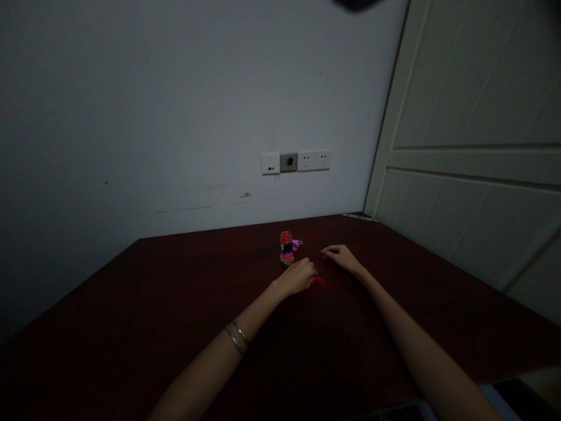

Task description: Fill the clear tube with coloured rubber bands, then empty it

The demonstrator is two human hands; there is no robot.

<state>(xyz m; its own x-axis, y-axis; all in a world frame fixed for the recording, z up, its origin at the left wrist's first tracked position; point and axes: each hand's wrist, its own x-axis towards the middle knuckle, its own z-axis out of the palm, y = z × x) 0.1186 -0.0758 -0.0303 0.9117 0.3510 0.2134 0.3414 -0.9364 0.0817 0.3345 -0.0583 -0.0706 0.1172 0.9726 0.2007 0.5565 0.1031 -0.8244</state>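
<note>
Left hand (300, 276) was at the red strands (320, 282) on the table (175, 292): strand-handling step, by my read, and the next move called for a fine fingertip pinch. Couldn't tell whether the fingers held any. Forearm angled in from my left, back of hand up, fingers curled down. Right hand (343, 258) sat beyond and right of the strands, loosely curled, nothing visible in it, fingertip gap unclear. Jar (286, 239) with red contents stood upright just past my left hand.

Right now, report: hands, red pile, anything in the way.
Left hand at red pile, grip unclear. Right hand apart. Possible obstacle: jar beyond left hand.
</note>
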